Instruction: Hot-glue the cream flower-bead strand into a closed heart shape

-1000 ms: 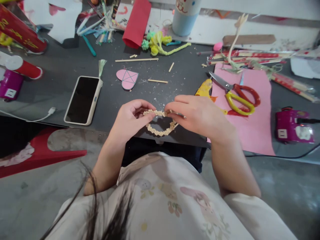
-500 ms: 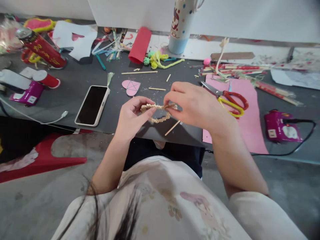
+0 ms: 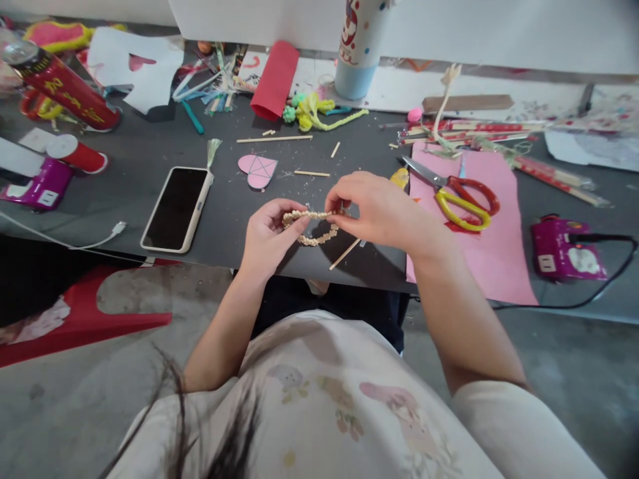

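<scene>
Both my hands hold a small cream-coloured braided loop (image 3: 312,227) just above the near edge of the dark table (image 3: 150,143). My left hand (image 3: 269,236) pinches its left end between thumb and fingers. My right hand (image 3: 372,207) pinches its right end with fingers curled. A thin wooden stick (image 3: 344,253) lies on the table under my right hand. A pink paper heart (image 3: 256,169) lies just beyond the loop.
A phone (image 3: 176,207) lies to the left with a cable. Red-and-yellow scissors (image 3: 456,191) rest on a pink sheet (image 3: 479,233) at right, near a purple glue gun (image 3: 566,249). Sticks, yarn, a red roll (image 3: 273,78), a cup (image 3: 357,46) and tubes crowd the back.
My hands lifted the loop off the table edge and brought its ends closer, flattening it. The stick has come free of my right hand and lies on the table. My view tilted up.
</scene>
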The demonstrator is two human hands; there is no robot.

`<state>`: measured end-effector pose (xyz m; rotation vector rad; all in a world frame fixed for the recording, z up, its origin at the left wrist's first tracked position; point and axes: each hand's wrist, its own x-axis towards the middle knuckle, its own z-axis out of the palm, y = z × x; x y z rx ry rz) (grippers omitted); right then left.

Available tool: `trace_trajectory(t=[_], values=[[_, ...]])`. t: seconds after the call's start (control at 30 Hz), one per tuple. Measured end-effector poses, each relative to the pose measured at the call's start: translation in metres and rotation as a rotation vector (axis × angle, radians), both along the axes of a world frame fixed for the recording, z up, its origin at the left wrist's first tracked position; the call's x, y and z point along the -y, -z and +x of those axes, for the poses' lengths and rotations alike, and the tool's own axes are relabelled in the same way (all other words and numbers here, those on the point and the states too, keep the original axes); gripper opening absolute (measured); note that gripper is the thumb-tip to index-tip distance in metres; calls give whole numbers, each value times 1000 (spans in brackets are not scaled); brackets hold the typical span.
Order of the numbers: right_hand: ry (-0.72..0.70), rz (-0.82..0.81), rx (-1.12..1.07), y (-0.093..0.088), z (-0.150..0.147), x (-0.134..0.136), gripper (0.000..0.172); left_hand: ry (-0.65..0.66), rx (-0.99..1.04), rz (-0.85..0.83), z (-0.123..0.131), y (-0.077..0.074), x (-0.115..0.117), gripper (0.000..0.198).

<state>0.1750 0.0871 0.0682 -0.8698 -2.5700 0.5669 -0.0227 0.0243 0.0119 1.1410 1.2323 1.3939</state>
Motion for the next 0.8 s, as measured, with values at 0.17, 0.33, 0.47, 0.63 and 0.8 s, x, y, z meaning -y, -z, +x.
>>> trace_trajectory(t=[0.17, 0.33, 0.47, 0.63, 0.8], values=[[21, -21, 2, -1, -1, 0, 5, -11, -15, -36, 0, 0, -1, 24], [19, -23, 15, -1, 0, -3, 5, -39, -39, -25, -1, 1, -1, 25], [21, -28, 41, -1, -3, -10, 7, -72, -50, -14, -4, 2, -4, 25], [-6, -66, 24, -3, -8, -18, 8, -61, -25, -8, -7, 3, -9, 25], [-16, -136, -36, -5, -11, -21, 12, -54, 15, -64, -8, 1, -11, 31]])
